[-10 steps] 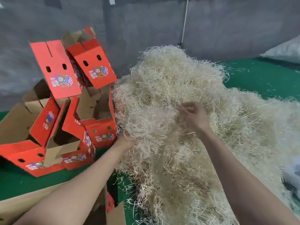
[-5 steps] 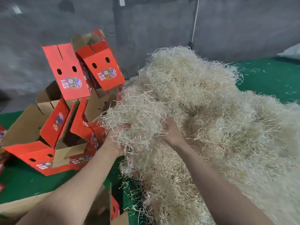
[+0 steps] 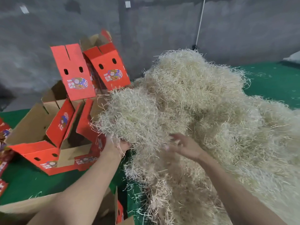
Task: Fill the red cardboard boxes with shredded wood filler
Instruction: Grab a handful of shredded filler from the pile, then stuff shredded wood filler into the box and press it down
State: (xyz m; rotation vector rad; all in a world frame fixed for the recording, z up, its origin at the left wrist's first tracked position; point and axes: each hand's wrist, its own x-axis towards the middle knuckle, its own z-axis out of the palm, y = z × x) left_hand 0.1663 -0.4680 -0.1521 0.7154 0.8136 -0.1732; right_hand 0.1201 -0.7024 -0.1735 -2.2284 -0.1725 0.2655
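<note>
As we tally, largest first: shredded wood filler (image 3: 211, 103), heaped on green worktop (image 3: 272, 82); open red cardboard box (image 3: 48, 163), just left of our left hand (image 3: 115, 145), which grasps a filler clump (image 3: 134, 116) from beneath; right hand (image 3: 183, 145), released, fingers spread, farther from the box.

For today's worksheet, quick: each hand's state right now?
Left hand: grips a clump of shredded wood filler.
Right hand: open, fingers spread, holding nothing.
</note>
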